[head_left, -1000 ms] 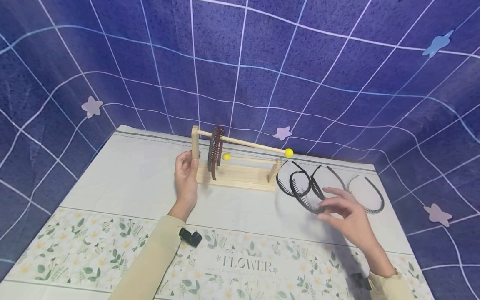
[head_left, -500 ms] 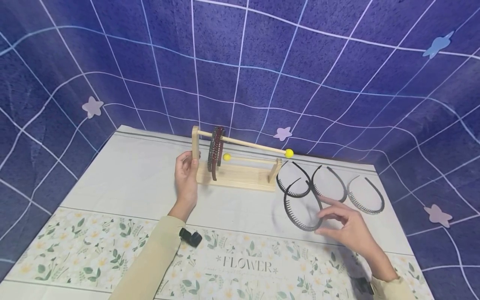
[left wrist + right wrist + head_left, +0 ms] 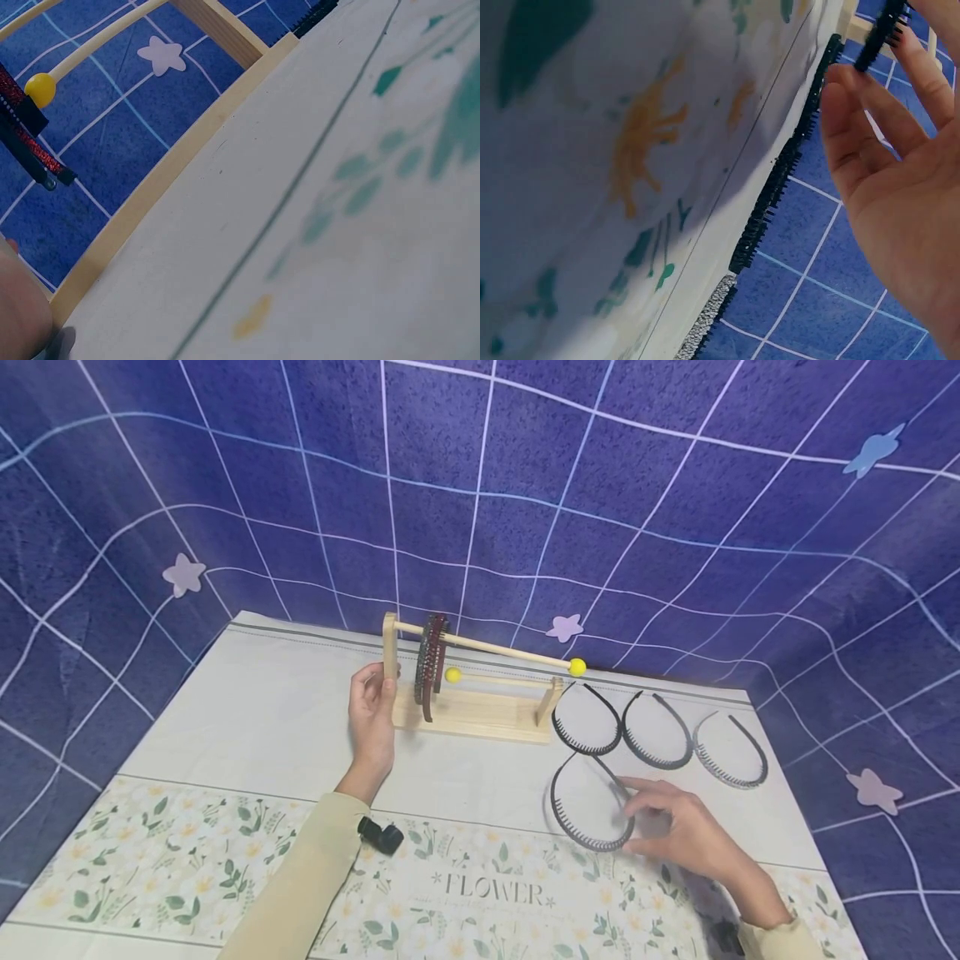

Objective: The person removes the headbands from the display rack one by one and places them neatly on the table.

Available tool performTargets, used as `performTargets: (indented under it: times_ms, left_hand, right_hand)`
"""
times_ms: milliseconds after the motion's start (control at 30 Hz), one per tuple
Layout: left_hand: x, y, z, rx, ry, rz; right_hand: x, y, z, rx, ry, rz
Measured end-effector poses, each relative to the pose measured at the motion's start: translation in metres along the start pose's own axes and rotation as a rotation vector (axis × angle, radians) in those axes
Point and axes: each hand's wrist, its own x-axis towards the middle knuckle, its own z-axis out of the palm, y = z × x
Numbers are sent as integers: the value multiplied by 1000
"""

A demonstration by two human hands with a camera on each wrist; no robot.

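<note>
My left hand [image 3: 371,714] grips the left post of a wooden two-rod stand [image 3: 480,717]. Some dark headbands [image 3: 429,668] hang on its upper rod near that post; the left wrist view shows red glitter on a hanging headband [image 3: 46,156]. In front of the stand's right end, my right hand [image 3: 678,831] pinches the right side of a black toothed headband [image 3: 592,843], its teeth showing in the right wrist view. Just behind it, two black headbands [image 3: 596,751] [image 3: 656,762] and one with a silvery band [image 3: 723,774] lie in a row.
Yellow balls [image 3: 577,667] cap the rods' free ends. A white cloth with a flower-print strip [image 3: 495,889] covers the table. Behind rises a blue wall [image 3: 480,510] with a white grid and star shapes.
My right hand has brought the black headband toward me and slightly left, away from the row of headbands. The left hand and the stand have stayed in place.
</note>
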Motion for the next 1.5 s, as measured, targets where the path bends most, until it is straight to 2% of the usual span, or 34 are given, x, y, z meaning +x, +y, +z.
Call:
performTargets:
  times_ms: [267, 567, 733, 1000, 1100, 1200, 1367, 1500]
  left_hand:
    - [0, 0, -2, 2, -10, 1]
    - [0, 0, -2, 0, 6, 1]
    - [0, -1, -2, -3, 15, 6]
    - [1, -3, -3, 5, 8, 12]
    - [1, -4, -2, 3, 11, 14]
    - [1, -4, -1, -5, 17, 15]
    - [1, -4, -1, -14, 13, 13]
    - [1, -2, 0, -12, 13, 9]
  right_hand:
    - [-1, -2, 4, -87, -62, 55]
    - [0, -5, 8, -194, -74, 56]
    - [-1, -7, 9, -202, -88, 81]
    - [-3, -6, 7, -200, -62, 15]
    - [-2, -8, 4, -165, -68, 30]
    - [1, -9, 0, -142, -33, 7]
    - [13, -10, -1, -73, 114, -87]
    - [23, -17, 1, 34, 163, -68]
